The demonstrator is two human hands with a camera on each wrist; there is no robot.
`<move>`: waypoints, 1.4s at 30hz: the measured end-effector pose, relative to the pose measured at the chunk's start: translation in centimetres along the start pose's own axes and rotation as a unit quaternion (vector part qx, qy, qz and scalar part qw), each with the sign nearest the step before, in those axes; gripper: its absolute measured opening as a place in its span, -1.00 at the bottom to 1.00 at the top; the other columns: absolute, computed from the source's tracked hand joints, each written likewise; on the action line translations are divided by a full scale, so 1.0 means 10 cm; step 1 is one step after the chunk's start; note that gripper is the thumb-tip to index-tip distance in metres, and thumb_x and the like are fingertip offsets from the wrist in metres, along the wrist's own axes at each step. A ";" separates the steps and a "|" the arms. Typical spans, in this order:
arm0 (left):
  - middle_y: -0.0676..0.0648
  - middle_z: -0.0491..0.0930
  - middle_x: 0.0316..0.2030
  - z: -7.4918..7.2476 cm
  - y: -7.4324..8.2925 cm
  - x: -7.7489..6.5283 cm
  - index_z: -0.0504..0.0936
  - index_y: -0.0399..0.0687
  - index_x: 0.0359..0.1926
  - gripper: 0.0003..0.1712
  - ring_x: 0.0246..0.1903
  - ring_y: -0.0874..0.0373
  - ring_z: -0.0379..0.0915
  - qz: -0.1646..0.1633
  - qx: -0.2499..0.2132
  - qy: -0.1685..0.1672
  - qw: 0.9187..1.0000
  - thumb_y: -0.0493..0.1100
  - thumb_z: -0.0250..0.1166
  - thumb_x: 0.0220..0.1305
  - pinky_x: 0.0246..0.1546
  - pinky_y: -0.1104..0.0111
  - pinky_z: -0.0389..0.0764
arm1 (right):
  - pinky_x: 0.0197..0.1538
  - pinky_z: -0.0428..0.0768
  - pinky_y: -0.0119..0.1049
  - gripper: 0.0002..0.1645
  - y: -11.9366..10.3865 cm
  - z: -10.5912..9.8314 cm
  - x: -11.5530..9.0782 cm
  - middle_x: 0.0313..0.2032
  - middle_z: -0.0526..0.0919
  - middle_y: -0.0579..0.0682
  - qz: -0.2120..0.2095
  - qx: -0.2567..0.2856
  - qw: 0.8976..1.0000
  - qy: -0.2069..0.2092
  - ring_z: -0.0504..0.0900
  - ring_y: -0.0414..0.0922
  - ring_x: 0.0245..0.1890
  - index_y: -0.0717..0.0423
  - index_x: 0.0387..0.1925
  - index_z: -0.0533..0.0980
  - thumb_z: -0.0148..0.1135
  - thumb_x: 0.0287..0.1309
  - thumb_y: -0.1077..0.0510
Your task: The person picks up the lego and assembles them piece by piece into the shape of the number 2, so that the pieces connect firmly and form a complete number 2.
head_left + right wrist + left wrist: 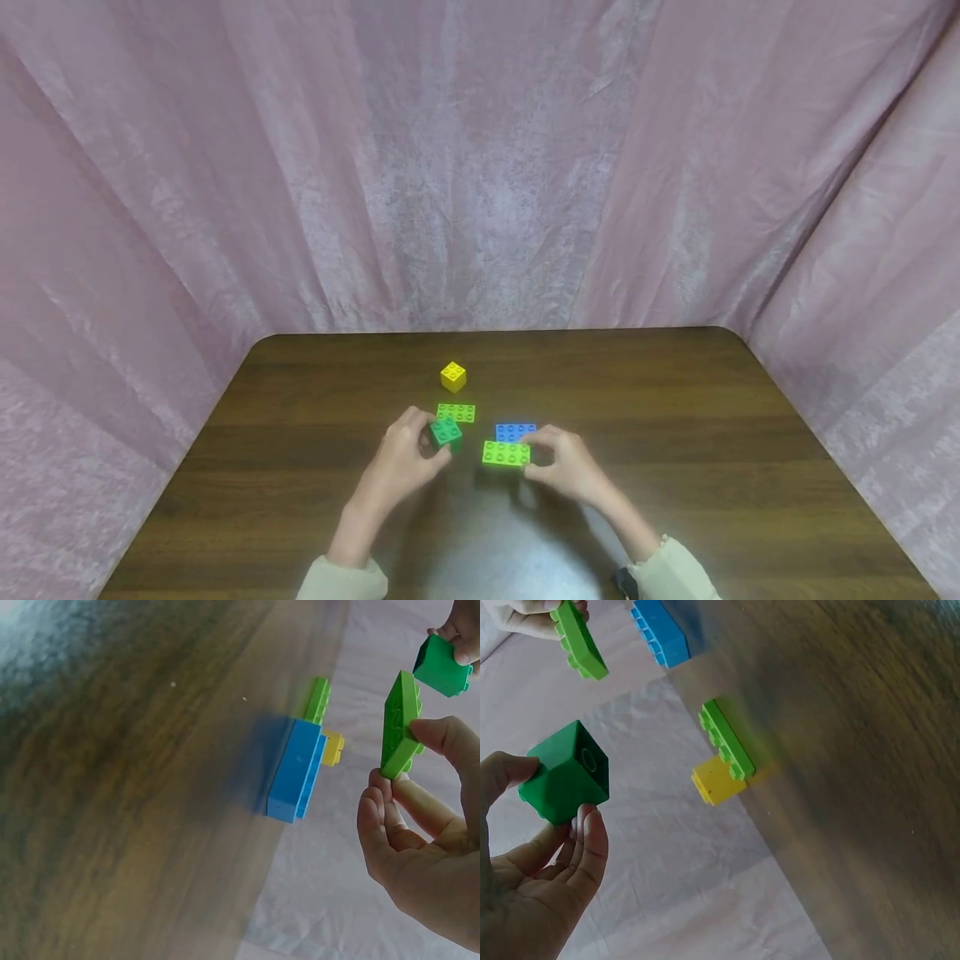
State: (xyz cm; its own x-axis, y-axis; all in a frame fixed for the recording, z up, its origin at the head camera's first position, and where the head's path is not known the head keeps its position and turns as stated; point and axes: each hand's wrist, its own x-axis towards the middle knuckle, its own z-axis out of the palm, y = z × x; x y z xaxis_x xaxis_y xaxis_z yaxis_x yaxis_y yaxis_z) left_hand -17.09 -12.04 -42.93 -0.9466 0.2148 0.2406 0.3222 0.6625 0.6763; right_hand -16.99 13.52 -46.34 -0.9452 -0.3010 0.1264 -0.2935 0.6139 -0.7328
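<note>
In the head view my left hand pinches a dark green square building block between thumb and fingers, studs up. The left wrist view shows the hollow underside of this green block. My right hand pinches the right end of a flat lime green block, its two rows of studs facing up. From the right wrist, this lime block is held above the table, close to the green one. Behind the right hand a blue block lies on the table, partly covered by the held lime block.
A second flat lime block lies on the brown wooden table just beyond the left hand. Farther back stands a yellow square block. A pink curtain hangs behind the table and along its sides.
</note>
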 end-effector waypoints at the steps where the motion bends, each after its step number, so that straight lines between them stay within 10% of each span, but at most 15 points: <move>1: -0.14 0.49 -0.35 0.01 0.00 0.00 0.58 -0.37 -0.17 -0.63 -0.38 0.16 0.38 -0.001 -0.003 -0.001 1.000 -0.34 0.41 -0.06 -0.43 0.55 0.49 | 0.07 0.65 0.03 -0.54 0.01 0.01 0.00 -0.14 0.69 0.11 0.000 0.001 1.000 -0.004 0.64 0.04 -0.09 0.29 -0.06 0.61 0.38 -0.12 0.31; 42: -0.07 0.52 -0.32 0.23 -0.03 -0.03 0.58 -0.30 -0.11 -0.59 -0.32 0.13 0.44 -0.064 -0.057 -0.095 0.992 -0.33 0.42 -0.06 -0.37 0.53 0.54 | -0.27 0.53 -0.46 -0.63 0.05 0.18 -0.06 -0.32 0.63 0.02 -0.007 -0.004 0.996 -0.090 0.51 -0.20 -0.32 0.26 -0.15 0.64 0.38 -0.11 0.28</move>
State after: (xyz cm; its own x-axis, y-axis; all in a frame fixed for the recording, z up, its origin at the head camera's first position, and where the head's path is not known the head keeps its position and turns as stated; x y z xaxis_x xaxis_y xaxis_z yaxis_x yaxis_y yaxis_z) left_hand -16.89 -10.66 -44.81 -0.9618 0.2730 0.0198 0.1890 0.6101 0.7695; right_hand -16.29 12.74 -48.02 -0.9004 -0.4349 0.0137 -0.3077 0.6141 -0.7267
